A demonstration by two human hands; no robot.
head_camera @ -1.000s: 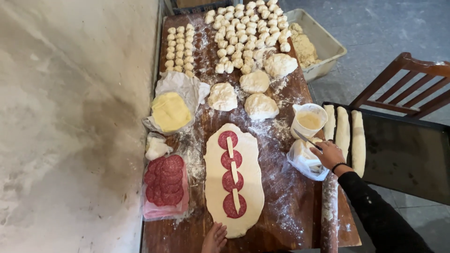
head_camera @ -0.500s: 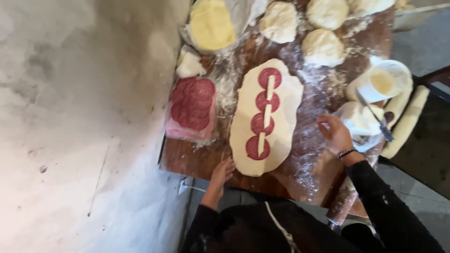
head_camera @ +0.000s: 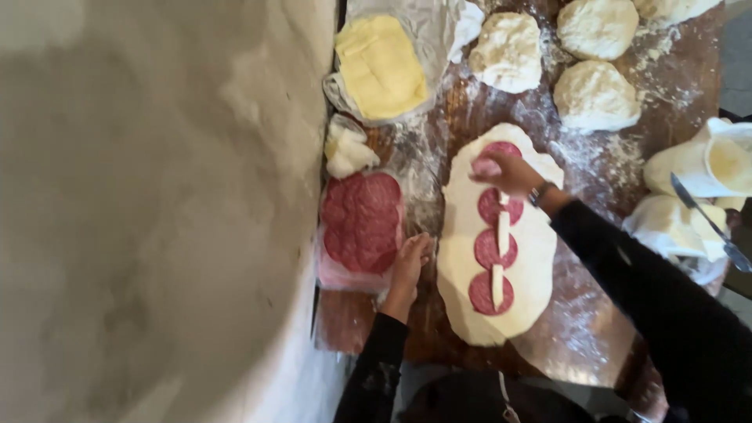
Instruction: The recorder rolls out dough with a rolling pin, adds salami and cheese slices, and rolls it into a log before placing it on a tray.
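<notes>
Floured wooden worktop (head_camera: 603,329) carries a rolled-out oval of dough (head_camera: 533,258) in front of the person, with round salami slices (head_camera: 493,249) in a row down its middle and pale cheese strips (head_camera: 502,235) laid along them.

Risks, as a judgement: the dough is thin and lies close to the near edge, so a tug or a sleeve dragging across it could stretch or tear it or shift the row of slices. The black sleeve (head_camera: 627,274) already crosses over the dough's right side. Loose flour could also let the sheet slide.

Right hand (head_camera: 505,172) reaches across the far end of the dough, fingers loosely curled over the top slice; it seems to pinch something pinkish at the fingertips, maybe a slice, but motion blur makes that uncertain. Left hand (head_camera: 409,262) rests on the worktop between the dough's left edge and the open pack of salami (head_camera: 362,227), fingers part open and relaxed, touching or just beside the pack's edge, gripping nothing that shows.

Around: block of yellow butter or cheese on paper (head_camera: 380,66), dough balls (head_camera: 595,95) beyond, a knife (head_camera: 709,223) on wrapped portions at right, plastered wall (head_camera: 157,211) at left.
</notes>
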